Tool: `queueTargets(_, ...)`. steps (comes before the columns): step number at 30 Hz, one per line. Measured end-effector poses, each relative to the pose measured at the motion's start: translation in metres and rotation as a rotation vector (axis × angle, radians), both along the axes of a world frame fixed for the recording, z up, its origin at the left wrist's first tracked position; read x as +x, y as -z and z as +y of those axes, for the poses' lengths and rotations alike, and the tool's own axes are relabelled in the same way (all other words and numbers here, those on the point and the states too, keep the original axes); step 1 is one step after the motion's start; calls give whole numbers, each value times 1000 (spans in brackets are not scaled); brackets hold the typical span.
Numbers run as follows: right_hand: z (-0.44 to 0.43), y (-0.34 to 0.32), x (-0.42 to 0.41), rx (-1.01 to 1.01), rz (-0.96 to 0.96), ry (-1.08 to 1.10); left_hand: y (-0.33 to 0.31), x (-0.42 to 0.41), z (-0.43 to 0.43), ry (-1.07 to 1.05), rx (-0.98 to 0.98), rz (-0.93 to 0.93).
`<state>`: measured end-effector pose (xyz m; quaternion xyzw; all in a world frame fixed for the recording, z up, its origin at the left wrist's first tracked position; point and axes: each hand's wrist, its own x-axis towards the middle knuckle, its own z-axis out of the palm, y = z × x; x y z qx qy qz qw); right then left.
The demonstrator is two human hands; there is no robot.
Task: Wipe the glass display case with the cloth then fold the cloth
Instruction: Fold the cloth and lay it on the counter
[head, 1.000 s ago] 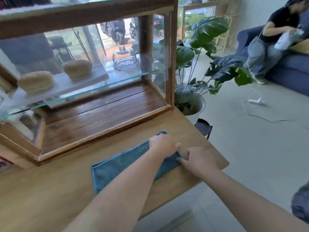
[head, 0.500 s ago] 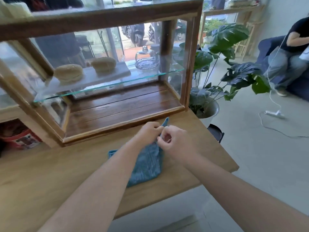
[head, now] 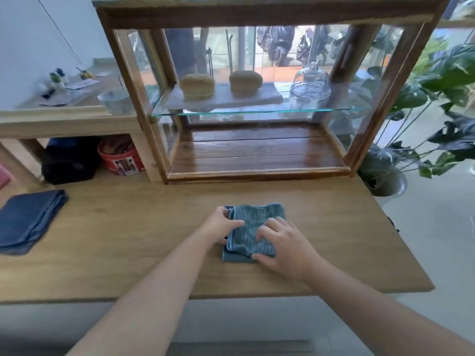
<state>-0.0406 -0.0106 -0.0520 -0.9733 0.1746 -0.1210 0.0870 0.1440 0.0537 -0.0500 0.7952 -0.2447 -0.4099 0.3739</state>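
1. Table (head: 128, 240): flat wooden top with pale matt grain and a square front edge. The surface looks smooth, so a sideways push could slide the whole bundle instead of creasing it.
2. Display case (head: 257, 19): dark varnished timber frame, clear panes and one green-edged glass shelf (head: 257, 113). It stands at the rear of the table, apart from the work. No hazard is judged from this position.
3. Cloth (head: 259, 217): teal, ribbed and soft, folded to a rough square. It lies on the table in front of the case, under both hands. The upper layer sits askew and exposes a darker strip of the lower layer at the near-left corner. Pressing now would probably set an uneven crease. Releasing either side could let the limp layers open.
4. Right hand (head: 285, 250): fingers loosely bent, tips pressing the top layer, thumb along the near edge. It grasps nothing.
5. Left hand (head: 221, 224): fingers curled about the cloth's left edge with the thumb laid on top, gripping it.
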Motion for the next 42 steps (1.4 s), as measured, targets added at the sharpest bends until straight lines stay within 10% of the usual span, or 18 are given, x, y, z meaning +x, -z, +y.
queueTargets(11, -7, 10, -28, -24, -60, -53, 3, 17, 19, 319, -89, -93)
queueTargets(22, -8, -4, -32, 182, -41, 368, -14, -3, 11, 324, 31, -902)
queueTargets(29, -3, -6, -29, 437, 198, 499, -31, -65, -49, 1077, 115, -1193)
queueTargets(35, -1, -9, -40, 495, 244, 548, -35, -68, -87, 1214, 136, -1392)
queueTargets(42, -48, -33, -66, 619, 168, 676, -44, -58, -113, 1210, 49, -1236)
